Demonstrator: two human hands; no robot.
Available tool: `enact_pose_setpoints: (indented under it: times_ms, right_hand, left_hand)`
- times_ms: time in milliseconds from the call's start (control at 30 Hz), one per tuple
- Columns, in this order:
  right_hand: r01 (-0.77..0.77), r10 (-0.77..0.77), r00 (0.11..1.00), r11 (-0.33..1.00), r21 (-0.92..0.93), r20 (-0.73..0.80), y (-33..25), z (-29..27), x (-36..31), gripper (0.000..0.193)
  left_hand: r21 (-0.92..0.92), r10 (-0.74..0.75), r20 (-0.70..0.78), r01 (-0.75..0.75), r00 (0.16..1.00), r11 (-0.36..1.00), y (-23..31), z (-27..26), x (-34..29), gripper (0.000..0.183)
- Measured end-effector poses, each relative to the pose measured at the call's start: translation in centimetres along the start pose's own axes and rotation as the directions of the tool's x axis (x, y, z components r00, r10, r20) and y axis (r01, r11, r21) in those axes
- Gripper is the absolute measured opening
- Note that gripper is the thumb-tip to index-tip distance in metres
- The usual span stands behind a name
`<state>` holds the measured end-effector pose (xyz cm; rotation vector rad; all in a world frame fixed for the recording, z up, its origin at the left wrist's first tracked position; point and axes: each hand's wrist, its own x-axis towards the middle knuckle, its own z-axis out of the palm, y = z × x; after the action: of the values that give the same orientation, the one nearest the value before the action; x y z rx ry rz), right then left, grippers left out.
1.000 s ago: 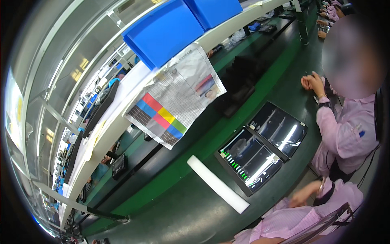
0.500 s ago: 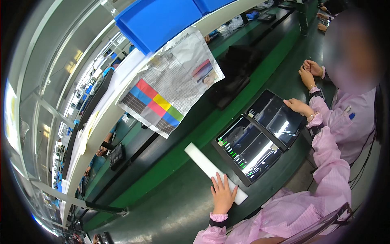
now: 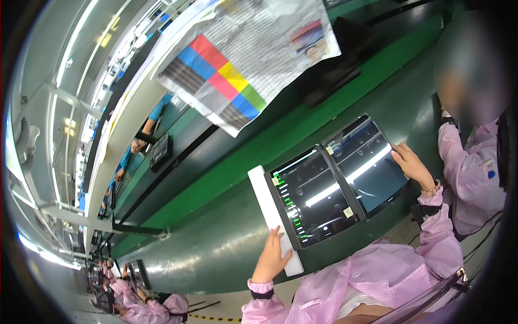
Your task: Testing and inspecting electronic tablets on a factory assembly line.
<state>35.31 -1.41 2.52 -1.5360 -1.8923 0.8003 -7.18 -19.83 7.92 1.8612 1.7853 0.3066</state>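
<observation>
Two dark tablets lie side by side on the green bench: the left tablet (image 3: 315, 197) has a lit screen with green and white marks down its left side, and the right tablet (image 3: 372, 167) reflects a bright lamp streak. Small pale yellow stickers sit on them. A long white bar (image 3: 264, 197) lies along the left tablet's outer edge. My left hand (image 3: 271, 259) rests on the lower part of this bar, fingers stretched out. At the right tablet's outer edge, my right hand (image 3: 413, 163) touches with extended fingers; its underside is hidden.
A printed sheet with coloured blocks (image 3: 221, 70) hangs from the shelf over the bench. Black items (image 3: 340, 65) lie behind it. A co-worker in pink (image 3: 475, 173) sits at the right; more people work at the lower left. A dark device (image 3: 161, 153) lies across the line.
The white bar now lies against the left tablet, closing the earlier gap, and both tablets sit more upright in view. My right hand is now lower along the right tablet's edge.
</observation>
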Motion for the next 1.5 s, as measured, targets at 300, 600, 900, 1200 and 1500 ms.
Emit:
enact_pose_setpoints:
  times_ms: [300,600,900,1200,1500]
  right_hand:
    - [-0.059,0.057,0.998,0.996,-0.064,-0.035,-1.9,1.2,-1.1,0.042]
    - [-0.115,0.114,0.993,0.993,-0.017,-0.008,-2.9,0.8,-2.2,0.043]
    - [-0.016,0.004,0.998,0.984,-0.175,-0.070,-5.2,1.2,-2.1,0.051]
    - [0.210,-0.221,0.975,0.927,-0.310,-0.001,-9.3,2.8,-0.3,0.057]
    - [0.284,-0.295,0.955,0.869,-0.406,0.036,-10.1,4.7,0.2,0.055]
  left_hand:
    - [0.351,0.218,-0.257,-0.120,0.941,0.929,0.4,-1.3,7.4,0.045]
    - [0.318,0.189,-0.263,-0.100,0.946,0.943,-0.2,-0.5,8.2,0.047]
    - [0.079,0.025,-0.224,-0.007,0.974,0.997,0.3,0.0,5.8,0.073]
    - [0.035,-0.014,-0.247,0.023,0.969,0.999,0.3,0.8,6.0,0.089]
    - [0.135,0.027,-0.331,0.019,0.943,0.991,1.1,0.7,6.7,0.090]
